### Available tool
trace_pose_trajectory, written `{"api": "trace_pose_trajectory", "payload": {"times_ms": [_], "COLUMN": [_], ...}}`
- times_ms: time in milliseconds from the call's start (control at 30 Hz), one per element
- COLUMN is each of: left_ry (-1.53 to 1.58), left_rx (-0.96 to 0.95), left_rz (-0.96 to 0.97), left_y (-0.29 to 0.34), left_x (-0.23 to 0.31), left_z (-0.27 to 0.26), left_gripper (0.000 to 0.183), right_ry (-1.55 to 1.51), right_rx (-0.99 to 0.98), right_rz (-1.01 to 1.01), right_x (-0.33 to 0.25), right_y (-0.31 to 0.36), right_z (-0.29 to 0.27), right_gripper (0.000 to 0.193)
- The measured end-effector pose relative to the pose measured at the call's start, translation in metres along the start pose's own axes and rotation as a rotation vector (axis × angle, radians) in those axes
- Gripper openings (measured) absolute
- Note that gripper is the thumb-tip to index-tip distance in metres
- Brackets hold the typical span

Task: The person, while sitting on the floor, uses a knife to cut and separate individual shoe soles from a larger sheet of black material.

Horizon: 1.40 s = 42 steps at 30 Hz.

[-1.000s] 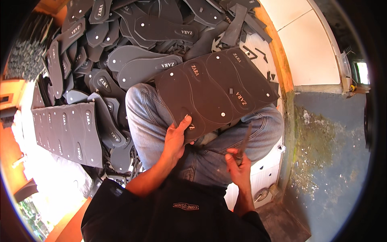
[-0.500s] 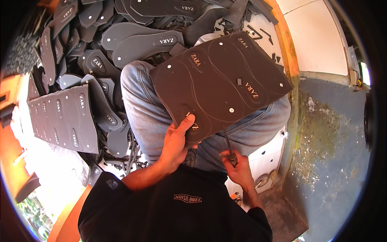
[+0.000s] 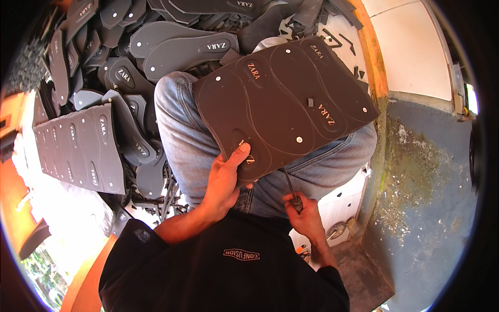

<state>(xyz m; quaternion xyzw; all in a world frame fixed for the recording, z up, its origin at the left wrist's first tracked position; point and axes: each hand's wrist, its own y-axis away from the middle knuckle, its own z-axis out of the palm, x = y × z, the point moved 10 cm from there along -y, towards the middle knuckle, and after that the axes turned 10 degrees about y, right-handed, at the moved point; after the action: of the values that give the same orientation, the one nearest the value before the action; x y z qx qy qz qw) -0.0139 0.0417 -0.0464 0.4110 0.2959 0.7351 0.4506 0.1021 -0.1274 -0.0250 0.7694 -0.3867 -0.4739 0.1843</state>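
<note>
A dark foam sheet (image 3: pixel 275 114) lies tilted across my knees, stamped with several sole outlines, oval heel marks and small white dots. My left hand (image 3: pixel 222 179) grips its near left corner, thumb on top and the other fingers underneath. In my right hand (image 3: pixel 305 216) is a knife (image 3: pixel 289 183) with a slim dark blade and a short handle. Its blade points up at the sheet's near edge; whether the tip touches cannot be made out. A small dark foam scrap (image 3: pixel 311 102) rests on the sheet.
Cut soles (image 3: pixel 182 49) are heaped beyond and left of my knees, with thin offcuts (image 3: pixel 169 195) among them. Another stamped sheet (image 3: pixel 78 148) leans at the left. To the right, a low ledge (image 3: pixel 378 73) borders a stained blue-grey floor (image 3: pixel 426 171).
The knife tip has shifted slightly left along the sheet's near edge. Both hands keep their hold, and the sheet has barely moved.
</note>
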Motion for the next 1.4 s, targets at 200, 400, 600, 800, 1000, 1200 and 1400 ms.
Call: {"api": "trace_pose_trajectory", "payload": {"times_ms": [200, 400, 600, 800, 1000, 1200, 1400], "left_ry": [-0.002, -0.045, -0.098, -0.142, -0.187, -0.180, -0.212], "left_rx": [0.018, 0.033, 0.017, 0.009, 0.031, 0.003, 0.016], "left_rz": [0.029, 0.014, -0.060, -0.071, -0.094, -0.099, -0.129], "left_y": [-0.002, -0.008, -0.005, -0.004, -0.003, -0.005, -0.004], "left_x": [0.002, -0.001, -0.005, -0.005, -0.004, -0.004, -0.005], "left_z": [-0.008, -0.016, -0.016, -0.018, -0.021, -0.020, -0.021], "left_gripper": [0.023, 0.026, 0.030, 0.030, 0.033, 0.034, 0.034], "right_ry": [0.012, 0.062, 0.081, 0.089, 0.123, 0.136, 0.182], "right_rx": [0.032, 0.061, 0.034, 0.048, 0.000, -0.044, -0.054], "right_rz": [0.014, -0.012, 0.015, -0.040, -0.063, -0.023, -0.014], "right_x": [0.006, -0.001, 0.000, -0.006, -0.016, -0.031, -0.033], "right_y": [-0.008, -0.013, -0.019, -0.028, -0.039, -0.053, -0.067], "right_z": [0.012, 0.012, 0.016, 0.018, 0.018, 0.016, 0.020], "right_gripper": [0.009, 0.007, 0.007, 0.008, 0.006, 0.007, 0.014]}}
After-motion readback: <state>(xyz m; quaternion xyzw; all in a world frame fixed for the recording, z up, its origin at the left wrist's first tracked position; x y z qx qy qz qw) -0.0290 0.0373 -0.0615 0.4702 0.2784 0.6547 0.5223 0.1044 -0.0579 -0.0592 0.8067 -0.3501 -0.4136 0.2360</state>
